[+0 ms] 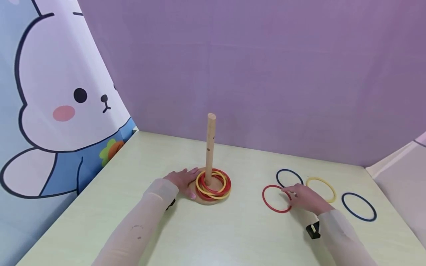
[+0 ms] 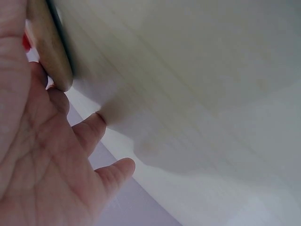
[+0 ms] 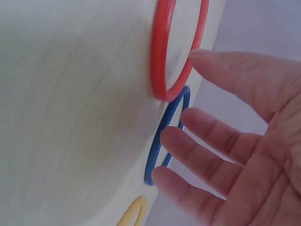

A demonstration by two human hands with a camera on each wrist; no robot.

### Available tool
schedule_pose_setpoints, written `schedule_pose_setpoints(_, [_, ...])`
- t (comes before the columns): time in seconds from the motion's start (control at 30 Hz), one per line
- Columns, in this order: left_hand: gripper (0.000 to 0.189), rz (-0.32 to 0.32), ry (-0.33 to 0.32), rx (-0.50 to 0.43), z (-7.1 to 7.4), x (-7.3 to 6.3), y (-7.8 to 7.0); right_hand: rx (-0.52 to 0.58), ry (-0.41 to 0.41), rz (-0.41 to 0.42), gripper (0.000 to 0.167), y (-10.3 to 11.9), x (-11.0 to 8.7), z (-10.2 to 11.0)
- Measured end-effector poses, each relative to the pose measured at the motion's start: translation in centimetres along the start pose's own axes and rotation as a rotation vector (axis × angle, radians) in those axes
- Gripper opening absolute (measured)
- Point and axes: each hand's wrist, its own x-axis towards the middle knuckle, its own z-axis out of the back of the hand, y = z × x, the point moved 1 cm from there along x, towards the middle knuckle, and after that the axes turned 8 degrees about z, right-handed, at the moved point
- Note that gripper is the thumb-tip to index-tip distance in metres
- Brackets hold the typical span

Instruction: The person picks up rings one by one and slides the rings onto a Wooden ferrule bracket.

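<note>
– Your left hand (image 1: pixel 182 181) curls round the edge of the wooden base (image 1: pixel 206 202); its peg (image 1: pixel 210 147) stands upright, piled rings (image 1: pixel 227 187) around its foot.
– And your right hand (image 1: pixel 306 199) hangs spread, thumb apart from the fingers, right at the red ring (image 3: pixel 161 52) on the table (image 1: pixel 246 229)!
– Touching? I can't tell. A blue ring (image 3: pixel 153 153) and a yellow ring (image 3: pixel 130 212) lie near it.

No text, label, brand, number or sign can be read in any view.
</note>
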Motion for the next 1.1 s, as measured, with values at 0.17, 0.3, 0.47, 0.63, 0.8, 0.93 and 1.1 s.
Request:
schedule_pose_setpoints(0.17, [0.093, 0.004, 0.003, 0.010, -0.1, -0.2, 0.0, 0.042, -0.005, 0.046, 0.033, -0.7, -1.1, -0.2])
schedule_pose_setpoints(0.3, [0.093, 0.000, 0.005, 0.012, -0.2, -0.5, 0.3, 0.042, -0.002, 0.127, 0.027, -0.9, -1.7, -0.8])
schedule_pose_setpoints(0.47, [0.094, 0.001, 0.012, 0.019, -0.4, -0.5, 0.6, 0.065, 0.020, 0.142, 0.024, -0.9, -1.9, -1.5])
schedule_pose_setpoints(0.63, [0.096, 0.010, 0.032, 0.036, -0.7, -0.2, 0.7, 0.102, 0.037, 0.069, 0.021, -0.8, -2.1, -2.2])
schedule_pose_setpoints(0.8, [0.096, 0.017, 0.034, 0.048, -0.8, -0.1, 0.7, 0.085, 0.036, 0.080, 0.019, -0.8, -2.1, -2.4])
schedule_pose_setpoints(0.93, [0.096, 0.011, 0.037, 0.055, -0.8, -0.5, 0.9, 0.077, 0.056, 0.106, 0.017, -0.1, -2.7, -2.7])
schedule_pose_setpoints(1.1, [0.097, -0.003, 0.031, 0.056, -1.0, -0.8, 1.3, 0.075, 0.094, 0.136, 0.018, 0.8, -3.3, -3.2])
